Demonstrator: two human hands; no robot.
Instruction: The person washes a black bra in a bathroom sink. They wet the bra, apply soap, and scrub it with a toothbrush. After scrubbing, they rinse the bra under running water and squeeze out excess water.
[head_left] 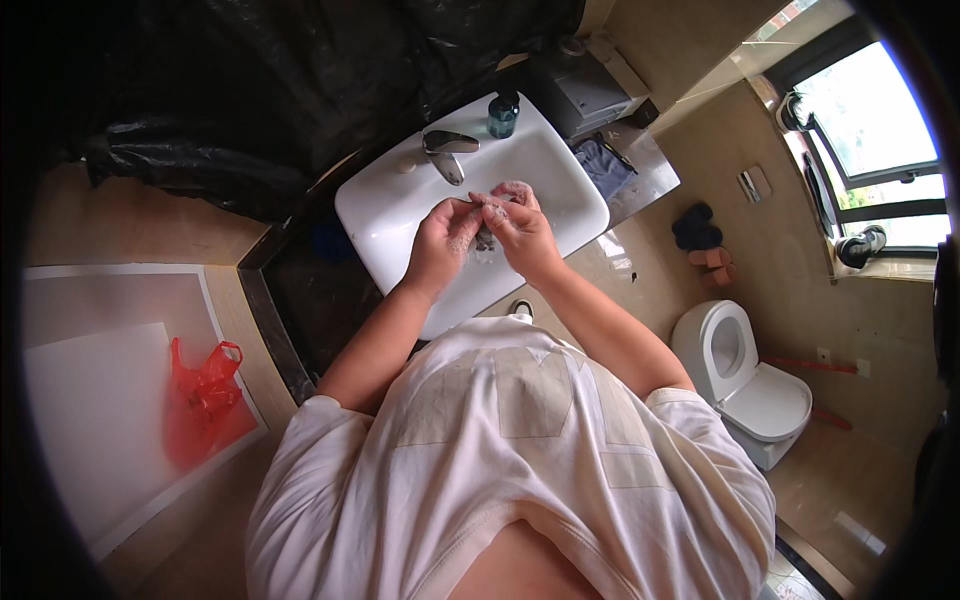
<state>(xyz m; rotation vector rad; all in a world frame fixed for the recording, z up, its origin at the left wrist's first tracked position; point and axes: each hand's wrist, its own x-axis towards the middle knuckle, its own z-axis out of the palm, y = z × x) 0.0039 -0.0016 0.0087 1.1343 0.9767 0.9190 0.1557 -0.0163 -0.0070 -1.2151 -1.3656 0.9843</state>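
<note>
Both lathered hands [442,240] [524,236] meet, fingers bent, over the white sink [578,196].

I wear a loose, creased white T-shirt [490,465] with a large, blocky beige print [535,392] and a rounded neckline [520,510]. The short left sleeve [312,455] and right sleeve [702,430] leave my forearms [608,325] bare. Whitish soap lather [515,189] coats my ringless left hand [441,240] and right hand [527,240] in patches.
</note>
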